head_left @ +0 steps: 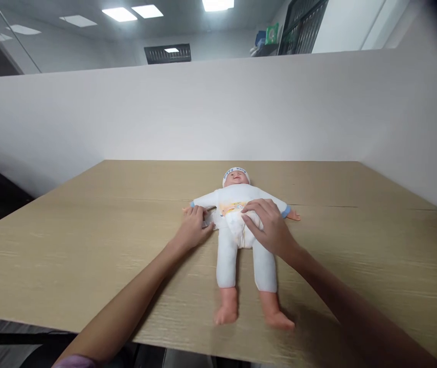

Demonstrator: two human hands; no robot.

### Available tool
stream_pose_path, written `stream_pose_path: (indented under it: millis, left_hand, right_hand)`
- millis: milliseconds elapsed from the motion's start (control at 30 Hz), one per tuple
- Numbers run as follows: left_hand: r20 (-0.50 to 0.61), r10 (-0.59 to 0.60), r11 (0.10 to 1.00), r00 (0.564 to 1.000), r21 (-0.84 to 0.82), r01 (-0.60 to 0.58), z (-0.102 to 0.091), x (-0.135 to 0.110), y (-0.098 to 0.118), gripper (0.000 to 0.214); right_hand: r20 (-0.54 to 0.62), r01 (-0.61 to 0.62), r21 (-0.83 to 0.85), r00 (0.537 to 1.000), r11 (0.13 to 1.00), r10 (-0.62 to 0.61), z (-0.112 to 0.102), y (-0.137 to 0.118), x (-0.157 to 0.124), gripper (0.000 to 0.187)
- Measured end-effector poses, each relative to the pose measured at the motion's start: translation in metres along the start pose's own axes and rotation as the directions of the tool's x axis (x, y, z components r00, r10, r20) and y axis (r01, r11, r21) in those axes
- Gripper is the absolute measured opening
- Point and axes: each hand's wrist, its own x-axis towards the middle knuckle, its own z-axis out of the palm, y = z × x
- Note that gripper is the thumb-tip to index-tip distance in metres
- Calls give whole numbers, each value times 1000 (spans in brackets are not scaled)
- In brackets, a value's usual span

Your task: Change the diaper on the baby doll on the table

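A: Hands?
B: Left hand [194, 226] at the diaper [237, 232]'s left wing [210, 219], thumb and fingers bent round it; can't tell if pinched. Right hand [270, 227] curved over the front, thumb apart from fingers.
A: Diaper where?
B: Over the doll [243, 191]'s hips. Doll face-up, feet [227, 307] near, head far, on the surface [107, 235].
A: Handling?
B: Diaper probably light, floppy, not slippery; wing may tear if yanked. Take it by the edge. Doll likely soft-bodied, feet firmer; steady at hips.
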Motion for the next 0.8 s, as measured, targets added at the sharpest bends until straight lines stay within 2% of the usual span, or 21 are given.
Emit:
stream_pose_path:
  millis: [33,100,200,300,533,800]
  left_hand:
    - [15,-21,998,1000,52,20,0,-1,2,27]
    - [42,-51,993,998,106,47,-1,-2,5,29]
    - [101,-127,992,987,12,126,-4,-1,4,24]
    - [161,-203,971,966,-94,220,-7,3,-3,22]
    - [152,-229,962,962,-119,248,-6,2,-6,32]
    - [220,-291,919,931,-206,336,-9,5,-13,26]
  right_hand:
    - [21,-15,-32,1000,999,16,4,-8,10,10]
    - [74,-70,-106,994,992,78,16,-19,29,16]
    - [156,-146,-230,970,962,185,37,-22,47,27]
    - [201,-170,-319,949,932,242,50,-16,52,31]
    - [190,-177,-308,951,935,243,54,-9,47,31]
    - [196,-184,-309,948,933,252,55,-8,49,28]
